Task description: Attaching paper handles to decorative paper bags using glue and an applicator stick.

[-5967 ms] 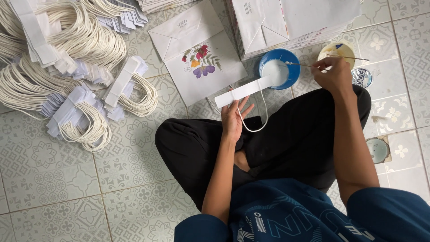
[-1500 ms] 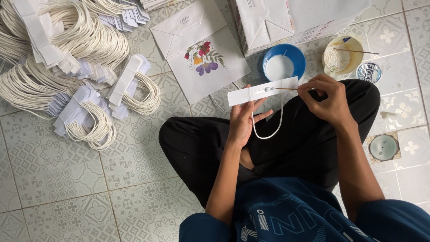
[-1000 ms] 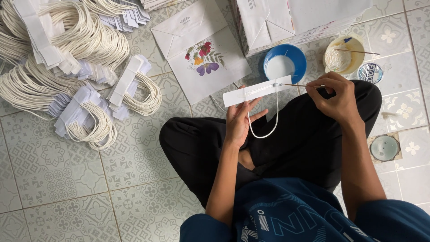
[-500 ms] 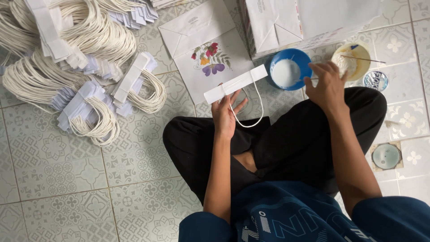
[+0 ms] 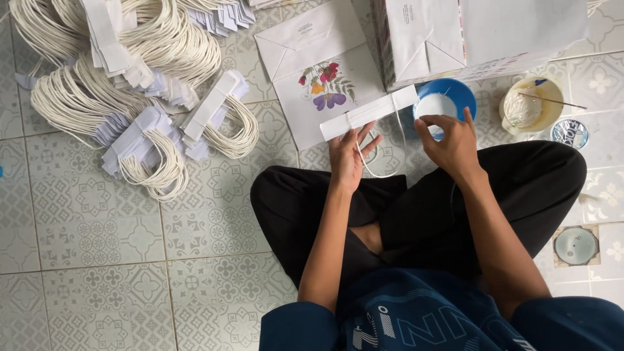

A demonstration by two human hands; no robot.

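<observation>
The left hand (image 5: 346, 158) pinches a long white paper strip (image 5: 368, 113) from below, thumb and fingers closed on its lower edge near the middle, so the strip sits tilted above the floor tiles (image 5: 97, 214) in front of the person's knees. A thin white cord loop (image 5: 383, 156) hangs from the strip and curls down beside that hand. The strip looks light and flimsy, likely to bend if held at one end, so a grip at the middle or with both ends supported suits it best; the cord is soft and limp. The right hand (image 5: 448, 140) hovers just beside the strip's right end with fingers spread and loose, holding nothing that I can make out, directly over the blue bowl (image 5: 461, 97) of white paste. Beyond lies a flat white paper bag (image 5: 318, 71) printed with red, yellow and purple flowers, and a stack of folded bags (image 5: 481, 32) beside it. A cream tub (image 5: 528, 107) with a stick across it and a small round lid (image 5: 570, 133) stand to the right. Heaps of cord handles (image 5: 130, 78) lie well apart, left.
</observation>
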